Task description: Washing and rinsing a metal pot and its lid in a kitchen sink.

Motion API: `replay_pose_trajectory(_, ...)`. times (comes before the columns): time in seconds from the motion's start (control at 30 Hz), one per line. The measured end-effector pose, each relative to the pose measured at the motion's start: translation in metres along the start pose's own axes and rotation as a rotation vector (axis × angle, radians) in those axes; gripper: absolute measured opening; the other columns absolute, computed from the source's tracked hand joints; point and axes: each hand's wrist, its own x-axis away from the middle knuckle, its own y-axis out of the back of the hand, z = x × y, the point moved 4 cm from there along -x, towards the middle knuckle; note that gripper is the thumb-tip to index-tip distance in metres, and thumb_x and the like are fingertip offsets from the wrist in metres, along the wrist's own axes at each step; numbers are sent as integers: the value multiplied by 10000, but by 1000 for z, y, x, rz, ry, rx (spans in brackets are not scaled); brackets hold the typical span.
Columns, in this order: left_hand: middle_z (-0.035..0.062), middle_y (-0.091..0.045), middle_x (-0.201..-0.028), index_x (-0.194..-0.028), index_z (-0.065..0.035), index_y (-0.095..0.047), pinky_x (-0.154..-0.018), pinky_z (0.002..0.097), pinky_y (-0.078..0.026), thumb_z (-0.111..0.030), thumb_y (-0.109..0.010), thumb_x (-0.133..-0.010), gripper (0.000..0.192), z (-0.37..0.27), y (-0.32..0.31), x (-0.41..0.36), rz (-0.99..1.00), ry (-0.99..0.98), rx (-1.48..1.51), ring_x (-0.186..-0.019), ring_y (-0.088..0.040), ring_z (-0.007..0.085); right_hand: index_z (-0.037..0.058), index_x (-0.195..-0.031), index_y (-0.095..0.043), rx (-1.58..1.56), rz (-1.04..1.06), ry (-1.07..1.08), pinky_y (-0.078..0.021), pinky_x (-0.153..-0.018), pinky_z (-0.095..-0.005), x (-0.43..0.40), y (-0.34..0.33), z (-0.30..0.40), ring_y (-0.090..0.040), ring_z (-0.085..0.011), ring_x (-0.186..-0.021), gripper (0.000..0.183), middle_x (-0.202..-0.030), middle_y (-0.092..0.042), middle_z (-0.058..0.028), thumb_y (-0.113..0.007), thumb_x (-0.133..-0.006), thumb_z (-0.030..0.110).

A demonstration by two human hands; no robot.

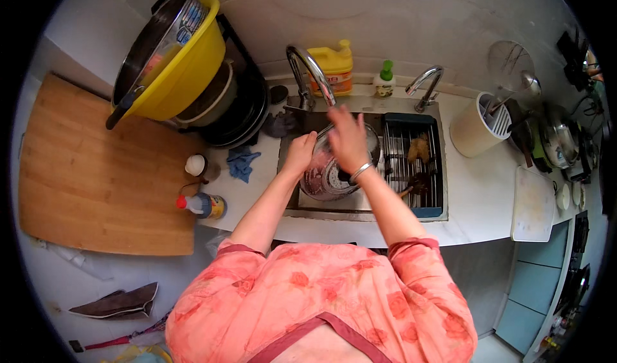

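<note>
A glass pot lid (320,177) with a metal rim and a dark knob is tilted in the stainless steel sink (308,203). My left hand (301,153) grips the lid's left edge, thumb up along the rim. Over the lid's upper right part is my right hand (348,143), blurred, with fingers apart and a silver bangle at the wrist; whether its palm touches the glass is hidden. The chrome faucet (315,66) arches above, its spout end just beyond my right fingertips.
A dark-framed drain rack (412,212) spans the sink's right side, with brown items on its bars. Behind stand a yellow jug (332,66), a pump bottle (384,81) and a smaller faucet (426,81). Leftward are a blue cloth (242,163), a red-capped bottle (207,205) and a wooden board (106,184).
</note>
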Motion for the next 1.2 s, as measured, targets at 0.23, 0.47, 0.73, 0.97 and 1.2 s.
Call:
replay_pose_trajectory(0.23,41,-599,-735,-866,34,-608,-641,276,-426,-280,-452,-934,358,10,-6,-2,-12,23,127,-668,-503,104,59,-1283,-389,2,99,-116,-202,-1027,-541,-1,-20,-14,-259,-309,-1308,434,-1391,-324,-132,-435,-885,228)
replay_pose_trajectory(0.47,54,-605,-838,-918,27,-608,-674,267,-424,-302,-450,-937,365,33,11,-18,-172,187,512,-739,-521,112,63,-1278,-395,89,156,117,-232,-1006,-513,30,-8,46,-346,-357,-1203,590,-1314,-371,-141,-596,-734,173)
replay_pose_trajectory(0.73,77,-615,-863,-925,50,-596,-706,266,-431,-314,-419,-948,405,12,8,-4,-293,186,442,-775,-532,122,0,-1059,-543,-296,-173,-291,-452,-742,-389,7,-5,-132,-551,-325,-833,345,-918,-541,-187,-644,-731,37)
replay_pose_trajectory(0.97,63,-609,-821,-913,41,-599,-670,264,-429,-314,-417,-948,401,9,16,-1,-441,125,446,-729,-536,124,14,-891,-550,-376,-144,-230,-451,-712,-363,80,-32,-12,-547,-324,-828,215,-885,-552,-150,-650,-702,18)
replay_pose_trajectory(1.2,45,-535,-603,-801,20,-567,-420,275,-379,-335,-408,-949,416,-4,-1,14,-198,25,230,-451,-480,132,11,-880,-623,-97,-123,-451,-471,-724,-369,-1,-18,-81,-592,-325,-801,196,-853,-620,-168,-667,-697,65)
